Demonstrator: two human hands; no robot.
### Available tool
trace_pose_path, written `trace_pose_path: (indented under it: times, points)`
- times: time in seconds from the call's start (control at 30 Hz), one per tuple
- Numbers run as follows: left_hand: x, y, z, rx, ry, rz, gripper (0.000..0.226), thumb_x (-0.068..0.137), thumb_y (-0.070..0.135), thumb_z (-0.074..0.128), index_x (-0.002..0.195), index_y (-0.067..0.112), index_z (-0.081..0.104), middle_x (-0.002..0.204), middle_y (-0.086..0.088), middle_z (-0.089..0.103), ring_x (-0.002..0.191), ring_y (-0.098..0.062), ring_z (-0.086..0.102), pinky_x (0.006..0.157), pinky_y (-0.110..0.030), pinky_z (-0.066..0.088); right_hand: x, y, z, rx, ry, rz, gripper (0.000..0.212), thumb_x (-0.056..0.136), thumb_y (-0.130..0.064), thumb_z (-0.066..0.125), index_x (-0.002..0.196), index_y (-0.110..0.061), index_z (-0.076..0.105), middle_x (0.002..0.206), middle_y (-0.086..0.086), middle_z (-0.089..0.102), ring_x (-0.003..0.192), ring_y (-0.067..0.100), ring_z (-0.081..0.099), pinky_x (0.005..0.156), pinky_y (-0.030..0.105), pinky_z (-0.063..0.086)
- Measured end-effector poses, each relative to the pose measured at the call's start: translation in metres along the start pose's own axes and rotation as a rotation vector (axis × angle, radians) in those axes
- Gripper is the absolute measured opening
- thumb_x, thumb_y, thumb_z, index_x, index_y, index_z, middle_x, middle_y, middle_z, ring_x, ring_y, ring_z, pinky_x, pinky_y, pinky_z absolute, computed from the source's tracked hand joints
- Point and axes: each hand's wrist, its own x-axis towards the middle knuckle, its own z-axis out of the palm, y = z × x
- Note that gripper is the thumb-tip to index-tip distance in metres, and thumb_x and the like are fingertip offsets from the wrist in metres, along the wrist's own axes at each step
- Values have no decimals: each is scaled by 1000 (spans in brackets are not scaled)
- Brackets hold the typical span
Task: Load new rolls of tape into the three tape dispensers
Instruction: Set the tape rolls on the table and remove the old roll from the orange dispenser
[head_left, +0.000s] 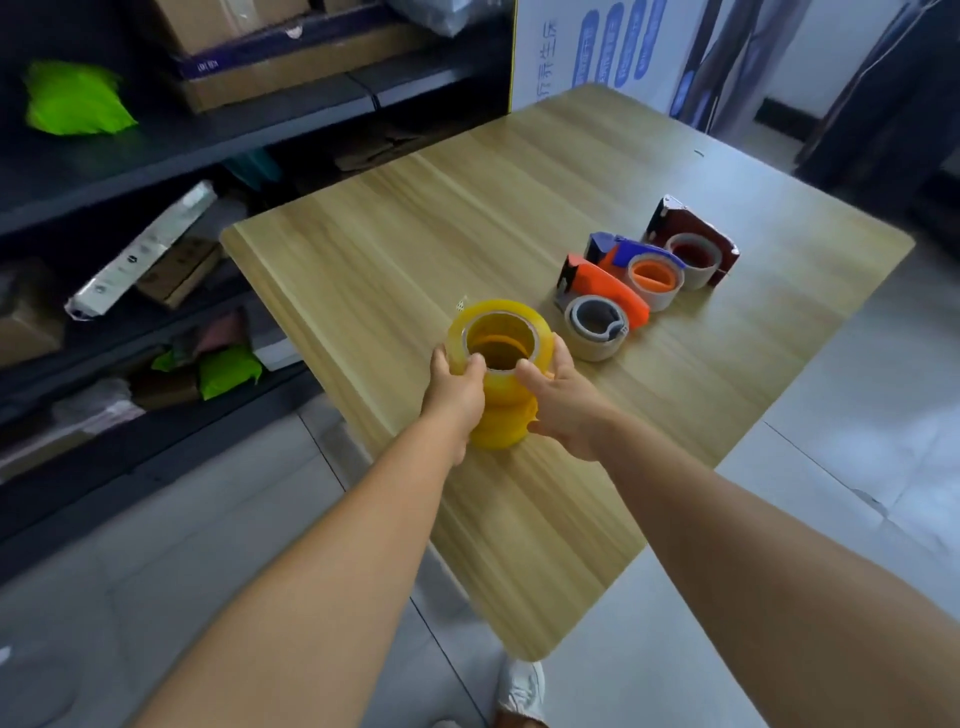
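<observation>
A stack of yellow tape rolls stands on the wooden table. My left hand grips the stack from the left, thumb hooked over the top roll's rim. My right hand grips it from the right, thumb on the rim too. To the right lie three tape dispensers in a row, each with a nearly bare grey core: an orange one nearest, a blue and orange one in the middle, a dark red one farthest.
Dark shelving with cardboard boxes, green bags and a silver package runs along the left of the table. A white printed board stands behind the table's far corner. Grey tiled floor surrounds the table; a white shoe shows below.
</observation>
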Motion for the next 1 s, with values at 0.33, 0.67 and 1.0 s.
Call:
trace_pose_path:
  times: [0.33,0.67,1.0]
  points:
    - [11,8,21,-219,197,21,60,97,44,41,150,37,15,154,0,30,135,-28,38,107,-52,38,30,-27,-17,-129,-133,-27,75,95,-39,51,149,-44,-1,157,2,22,133,27,39,99,41,46]
    - [57,58,66,-346,560,-49,58,95,47,42,148,37,21,151,0,34,133,-27,40,106,-50,40,109,-82,-50,-400,-297,-131,74,95,-46,46,149,-41,-4,155,4,27,137,27,35,109,43,37]
    - [82,84,79,-417,686,-72,60,95,47,43,150,35,20,153,1,31,134,-26,39,106,-47,41,143,-107,-50,-480,-377,-177,75,92,-51,47,148,-45,-3,152,5,33,130,30,44,106,48,40]
